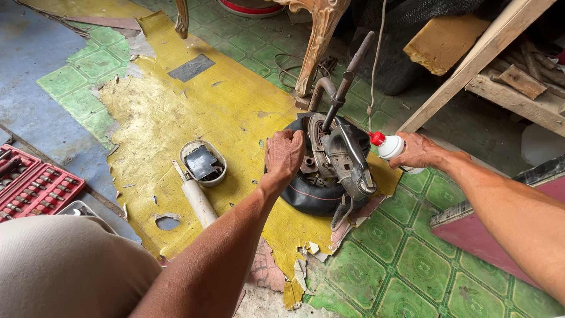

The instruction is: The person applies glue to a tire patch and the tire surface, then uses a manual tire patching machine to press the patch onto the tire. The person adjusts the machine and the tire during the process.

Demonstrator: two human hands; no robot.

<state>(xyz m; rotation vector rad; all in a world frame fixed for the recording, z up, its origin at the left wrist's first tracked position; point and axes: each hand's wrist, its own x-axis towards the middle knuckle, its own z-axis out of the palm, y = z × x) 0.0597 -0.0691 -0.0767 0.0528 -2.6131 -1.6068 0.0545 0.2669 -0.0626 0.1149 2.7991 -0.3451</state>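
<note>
We look down at a worn yellow floor covering (176,118) over green tiles. Our left hand (283,154) is curled shut on the top edge of a rusty metal assembly (335,156), which stands on a black rubber tube (306,197). Our right hand (419,150) grips a white bottle (389,145), its red cap just beside the assembly. A red tool case (32,182) lies far left.

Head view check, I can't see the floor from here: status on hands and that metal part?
Left hand gripping the metal part on the black tube. Right hand holding a white bottle, red cap toward the part. Nothing between them.
</note>
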